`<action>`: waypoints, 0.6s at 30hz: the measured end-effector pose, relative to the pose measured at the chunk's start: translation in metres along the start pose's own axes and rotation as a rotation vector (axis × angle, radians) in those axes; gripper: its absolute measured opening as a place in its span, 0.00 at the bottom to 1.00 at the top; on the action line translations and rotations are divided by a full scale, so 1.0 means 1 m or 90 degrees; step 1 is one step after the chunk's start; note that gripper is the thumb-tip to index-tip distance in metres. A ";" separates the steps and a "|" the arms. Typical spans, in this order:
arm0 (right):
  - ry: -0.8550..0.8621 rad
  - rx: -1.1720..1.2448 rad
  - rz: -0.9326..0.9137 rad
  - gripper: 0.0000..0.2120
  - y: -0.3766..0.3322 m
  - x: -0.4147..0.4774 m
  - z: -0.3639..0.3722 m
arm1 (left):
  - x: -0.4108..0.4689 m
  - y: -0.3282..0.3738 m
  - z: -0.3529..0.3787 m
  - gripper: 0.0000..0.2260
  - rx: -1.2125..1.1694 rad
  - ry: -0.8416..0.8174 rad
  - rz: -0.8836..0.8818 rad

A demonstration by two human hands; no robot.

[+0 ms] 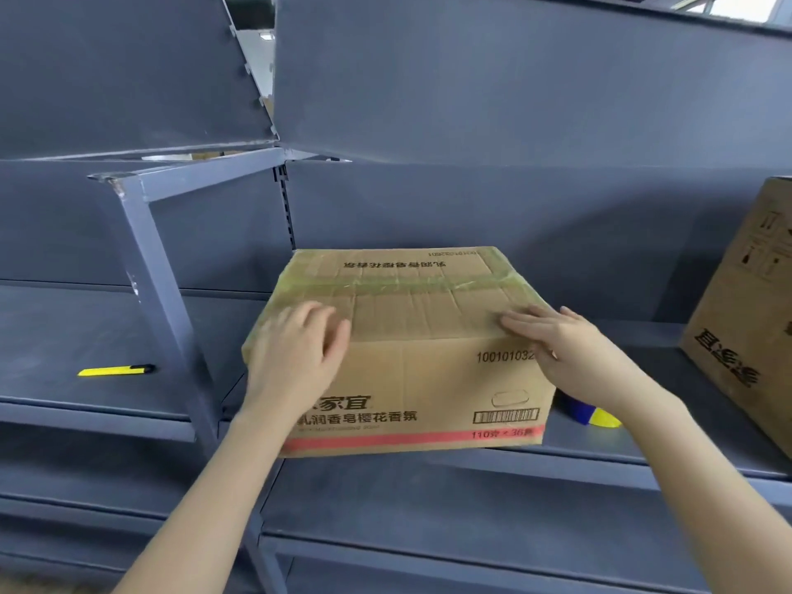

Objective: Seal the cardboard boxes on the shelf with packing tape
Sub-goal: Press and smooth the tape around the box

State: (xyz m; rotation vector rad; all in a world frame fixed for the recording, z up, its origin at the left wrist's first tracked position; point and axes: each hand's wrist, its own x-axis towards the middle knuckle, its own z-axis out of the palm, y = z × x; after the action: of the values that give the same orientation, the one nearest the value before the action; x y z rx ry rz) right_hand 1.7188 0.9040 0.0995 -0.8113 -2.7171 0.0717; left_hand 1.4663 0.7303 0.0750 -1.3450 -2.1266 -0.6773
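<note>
A brown cardboard box (411, 336) with printed lettering and a red stripe sits on the grey metal shelf (643, 448). Its top flaps are closed, and a greenish tape strip (398, 287) runs along the middle seam. My left hand (295, 358) lies flat over the box's near left top corner, fingers spread. My right hand (570, 353) rests flat on the near right top edge, fingers pointing left. Neither hand holds anything. A blue and yellow object (589, 415), possibly a tape dispenser, peeks out behind my right wrist, mostly hidden.
A yellow utility knife (115, 370) lies on the left shelf section. A second cardboard box (745, 319) stands tilted at the right edge. A grey upright post (167, 310) stands left of the box. Lower shelves run below.
</note>
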 end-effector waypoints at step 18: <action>0.164 -0.075 0.021 0.32 -0.046 0.023 0.038 | -0.008 -0.025 -0.006 0.16 -0.155 0.070 -0.304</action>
State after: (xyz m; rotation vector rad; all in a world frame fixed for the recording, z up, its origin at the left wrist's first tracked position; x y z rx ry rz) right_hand 1.6651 0.8794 0.0758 -0.8355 -2.4831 -0.1760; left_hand 1.4471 0.7115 0.0709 -0.8820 -2.3488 -1.2034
